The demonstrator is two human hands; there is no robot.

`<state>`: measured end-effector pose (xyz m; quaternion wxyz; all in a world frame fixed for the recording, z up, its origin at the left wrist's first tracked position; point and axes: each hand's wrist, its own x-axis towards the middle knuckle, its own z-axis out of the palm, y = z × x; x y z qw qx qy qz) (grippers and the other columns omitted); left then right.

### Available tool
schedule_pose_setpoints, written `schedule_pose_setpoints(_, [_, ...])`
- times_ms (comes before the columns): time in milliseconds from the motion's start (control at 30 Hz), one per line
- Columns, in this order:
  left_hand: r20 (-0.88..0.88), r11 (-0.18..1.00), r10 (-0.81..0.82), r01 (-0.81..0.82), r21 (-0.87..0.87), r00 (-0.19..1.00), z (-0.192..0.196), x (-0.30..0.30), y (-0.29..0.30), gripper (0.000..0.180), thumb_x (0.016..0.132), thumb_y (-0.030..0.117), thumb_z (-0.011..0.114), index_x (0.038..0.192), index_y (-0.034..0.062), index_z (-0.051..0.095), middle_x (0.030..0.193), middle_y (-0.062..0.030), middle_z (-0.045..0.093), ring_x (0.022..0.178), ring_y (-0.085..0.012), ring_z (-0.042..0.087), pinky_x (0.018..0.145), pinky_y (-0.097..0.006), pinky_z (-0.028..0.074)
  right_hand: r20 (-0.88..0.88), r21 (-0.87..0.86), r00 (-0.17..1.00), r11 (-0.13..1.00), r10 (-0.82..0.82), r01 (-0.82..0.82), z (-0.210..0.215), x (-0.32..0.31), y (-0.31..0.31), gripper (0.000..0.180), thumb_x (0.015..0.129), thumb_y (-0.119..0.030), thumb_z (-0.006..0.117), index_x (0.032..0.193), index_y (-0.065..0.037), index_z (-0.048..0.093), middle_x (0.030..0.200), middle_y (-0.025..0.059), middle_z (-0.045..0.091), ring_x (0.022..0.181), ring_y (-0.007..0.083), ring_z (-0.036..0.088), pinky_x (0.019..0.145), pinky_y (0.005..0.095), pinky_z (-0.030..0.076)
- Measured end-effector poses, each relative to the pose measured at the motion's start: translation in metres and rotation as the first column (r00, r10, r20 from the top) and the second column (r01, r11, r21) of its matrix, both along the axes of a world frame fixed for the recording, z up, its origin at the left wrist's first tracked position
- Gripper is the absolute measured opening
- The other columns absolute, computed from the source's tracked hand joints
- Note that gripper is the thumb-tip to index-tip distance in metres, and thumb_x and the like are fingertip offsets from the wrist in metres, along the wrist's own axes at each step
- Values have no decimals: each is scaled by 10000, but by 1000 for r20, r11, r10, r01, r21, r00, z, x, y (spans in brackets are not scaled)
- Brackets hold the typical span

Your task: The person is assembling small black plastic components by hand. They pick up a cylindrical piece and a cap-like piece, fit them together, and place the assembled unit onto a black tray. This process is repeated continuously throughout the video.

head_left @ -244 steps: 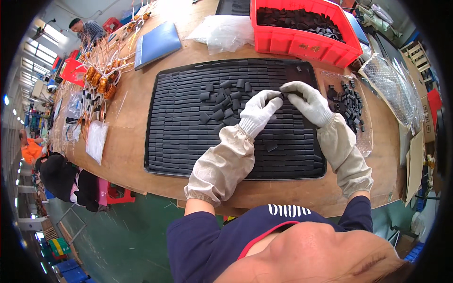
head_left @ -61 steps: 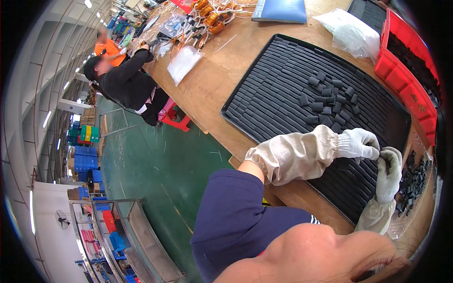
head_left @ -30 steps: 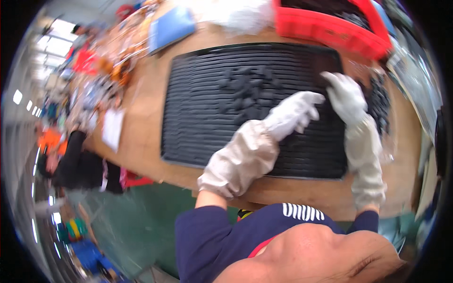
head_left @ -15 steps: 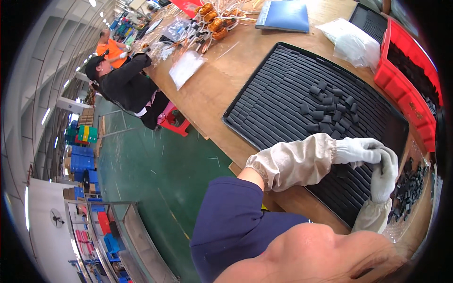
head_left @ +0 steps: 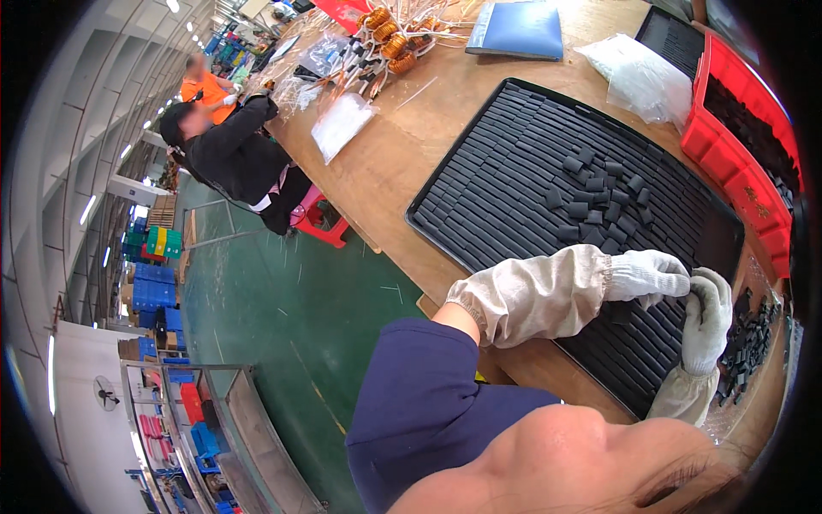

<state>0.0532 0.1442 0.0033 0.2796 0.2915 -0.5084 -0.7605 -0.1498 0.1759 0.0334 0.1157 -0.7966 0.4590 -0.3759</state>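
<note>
A large black ribbed tray (head_left: 505, 184) lies on the wooden table (head_left: 402, 163). A loose heap of small black blocks (head_left: 599, 201) sits on its middle. My left hand (head_left: 646, 274), in a white glove with a beige sleeve, reaches across the tray's near edge. My right hand (head_left: 706, 313), also gloved, meets it fingertip to fingertip. Both hands' curled fingers pinch a small dark block (head_left: 690, 289) between them, just above the tray's ribs.
A red bin (head_left: 741, 163) of black parts stands beyond the tray, beside a clear plastic bag (head_left: 638, 77) and a blue folder (head_left: 518, 30). More black pieces (head_left: 749, 343) lie right of my hands. Copper coils (head_left: 390, 34) are far off. Two seated people (head_left: 231, 146) work at the table's left end.
The view has swung back and forth with my head. My hands moved from the tray's middle to its near right part and stay pressed together there.
</note>
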Motion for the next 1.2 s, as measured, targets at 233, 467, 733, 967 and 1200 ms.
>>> schedule_pose_setpoints(233, [64, 998, 23, -19, -60, 998, 8, 0, 0, 385, 942, 414, 674, 1082, 56, 667, 815, -11, 646, 642, -62, 565, 561, -230, 487, -16, 64, 1000, 998, 25, -24, 12, -7, 2, 291, 772, 109, 635, 1038, -7, 649, 1098, 148, 645, 1058, 319, 619, 948, 388, 478])
schedule_pose_setpoints(467, [48, 999, 26, -24, -44, 999, 0, 5, 1, 404, 951, 433, 665, 1093, 55, 662, 817, -12, 656, 611, -51, 538, 532, -209, 467, -421, 68, 870, 948, -255, 311, -5, -124, -3, 280, 966, -66, 547, 1240, -44, 599, 1165, 169, 630, 1081, 358, 604, 949, 422, 464])
schedule_pose_setpoints(733, [58, 997, -12, 17, -79, 998, 12, 0, -2, 407, 968, 422, 638, 1127, 48, 666, 823, -8, 642, 636, -61, 526, 557, -217, 463, -609, 36, 621, 765, -493, 643, -64, -207, 35, 347, 950, -124, 576, 1297, -130, 575, 1207, 162, 608, 1103, 395, 600, 928, 459, 487])
schedule_pose_setpoints(967, [131, 999, -37, 41, -25, 991, 19, 4, 1, 436, 991, 424, 608, 1181, 37, 667, 826, 11, 620, 608, -37, 471, 529, -203, 382, -346, 175, 762, 760, -548, 626, -31, -180, 30, 258, 899, -102, 631, 1157, -110, 626, 1157, 138, 633, 1080, 368, 622, 930, 418, 490])
schedule_pose_setpoints(1200, [117, 999, -48, 46, 16, 992, 18, -1, 2, 461, 978, 431, 633, 1236, 49, 650, 888, 22, 628, 670, -27, 463, 569, -189, 411, -305, 47, 719, 744, -625, 666, -30, -181, 42, 267, 863, -40, 676, 1124, -94, 670, 1193, 117, 627, 1056, 295, 650, 938, 349, 495])
